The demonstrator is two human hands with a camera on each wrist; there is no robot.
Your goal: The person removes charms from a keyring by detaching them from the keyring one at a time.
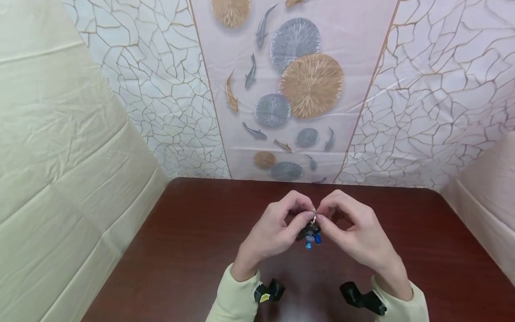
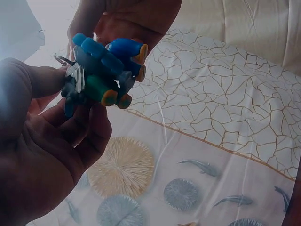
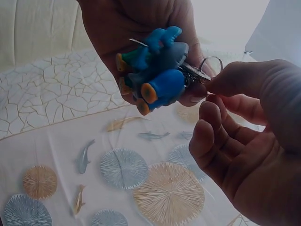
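A bunch of keychain charms (image 1: 311, 237) hangs between the two hands above the table. In the right wrist view the small rubbery figures (image 3: 162, 87) are blue, green and grey with orange ends. Metal links and a thin split ring (image 3: 220, 60) stick out at their top. My left hand (image 1: 273, 228) pinches the metal top of the bunch between thumb and fingers, with the figures below. From the other side my right hand (image 1: 360, 228) pinches at the ring, thumb against fingertip. The fingertips of both hands nearly meet there, partly hiding the ring.
The dark reddish-brown table (image 1: 193, 250) lies under the hands. Behind its far edge hangs a patterned cloth (image 1: 297, 147) with fish and round motifs. Plain cream fabric (image 1: 76, 179) walls the left side, and more fabric (image 1: 487, 210) the right. Black wrist cameras (image 1: 275, 290) sit at both cuffs.
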